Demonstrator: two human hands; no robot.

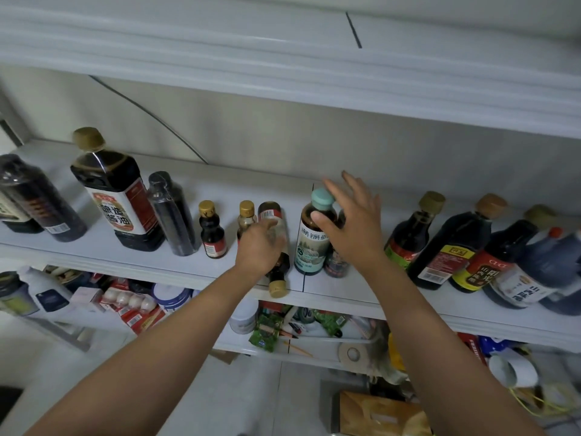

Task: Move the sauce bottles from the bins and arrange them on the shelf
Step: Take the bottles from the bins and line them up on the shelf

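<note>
On the middle shelf (pixel 220 180), a row of sauce bottles is standing along the white board. The left hand (pixel 261 247) is gripping a gold-capped bottle (pixel 278 278), its fingers curling round the body. That bottle is lying tipped over, with its cap pointing at the shelf's front edge and its base pointing toward the wall. Just to its right a teal-capped bottle (pixel 311 243) is standing upright. The right hand (pixel 352 228) is hovering at this bottle's neck with fingers spread wide and holding nothing; whether the thumb is touching the glass cannot be told. A small dark bottle (pixel 336 262) is showing partly behind that hand. To the left, a large soy sauce bottle (pixel 116 196) and two little bottles (pixel 212 231) are standing upright. At the right end, several dark bottles (pixel 449 247) are crowding together.
</note>
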